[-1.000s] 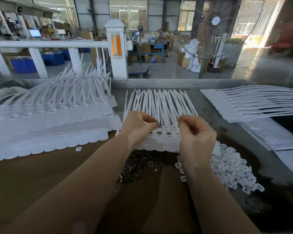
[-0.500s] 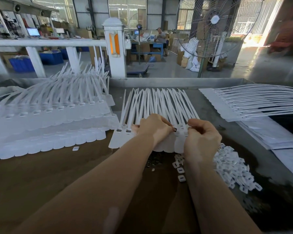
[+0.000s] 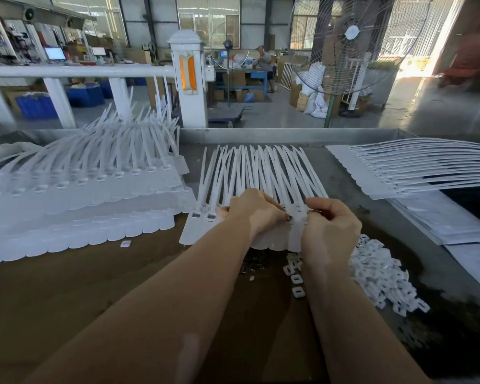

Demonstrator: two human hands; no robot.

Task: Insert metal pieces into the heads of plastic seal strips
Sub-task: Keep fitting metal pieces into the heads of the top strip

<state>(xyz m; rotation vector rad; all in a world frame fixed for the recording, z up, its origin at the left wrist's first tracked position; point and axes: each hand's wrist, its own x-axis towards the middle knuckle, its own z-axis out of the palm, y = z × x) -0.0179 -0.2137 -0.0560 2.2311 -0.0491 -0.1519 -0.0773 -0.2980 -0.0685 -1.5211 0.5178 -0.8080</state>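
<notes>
Metal piece [image 3: 289, 217], tiny, likely slippery: your left hand [image 3: 254, 210] pinches it at its fingertips, over the seal strip heads [image 3: 298, 209]. Right hand [image 3: 329, 221] curls, steadying the light, flexible strips just beside.

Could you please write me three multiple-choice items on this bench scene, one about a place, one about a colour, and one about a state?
1. Where does the pile of small white plastic caps lie?
A. right of the right forearm
B. left of the left forearm
C. on the far fan's base

2. What colour are the flat plastic seal strips fanned out ahead of the hands?
A. blue
B. white
C. orange

3. What is the left hand doing?
A. lying flat and idle
B. hanging off the bench
C. pinching a small dark metal piece at the strip heads

Key: 1 A, the caps spread beside the right forearm. 2 B, the whole row is white. 3 C, the piece shows at its fingertips.
</notes>
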